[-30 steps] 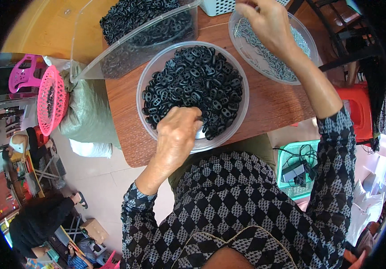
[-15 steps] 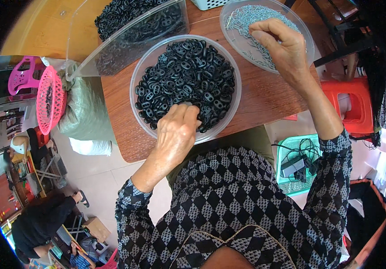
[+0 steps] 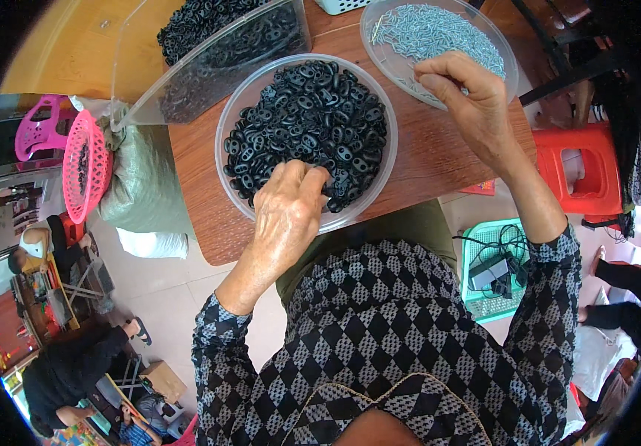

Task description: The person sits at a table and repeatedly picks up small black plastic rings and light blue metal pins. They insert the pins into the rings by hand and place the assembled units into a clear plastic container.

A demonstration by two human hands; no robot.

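A round clear tub (image 3: pixel 225 119) heaped with small black oval plastic pieces with two holes (image 3: pixel 313 119) stands on the wooden table. My left hand (image 3: pixel 289 199) is at the heap's near edge, its fingers curled down among the pieces; what the fingertips hold is hidden. My right hand (image 3: pixel 473 100) is closed, thumb against forefinger, over the near rim of a second round clear tub (image 3: pixel 402 78). Many small silvery screws (image 3: pixel 447 37) lie in that tub. A tiny pale bit shows by the right fingers, too small to name.
Behind the left tub stands a clear rectangular bin (image 3: pixel 209 78) of more black pieces. Left of the table are a stuffed green sack (image 3: pixel 142 182) and a pink basket (image 3: pixel 86 167). A red stool (image 3: pixel 581 171) and a green basket of cables (image 3: pixel 491 267) stand at right. People sit and stand nearby.
My right hand has come back toward me from above the screws to the tub's near rim. My left hand has shifted slightly up at the black pieces. Another person's legs now show at far right.
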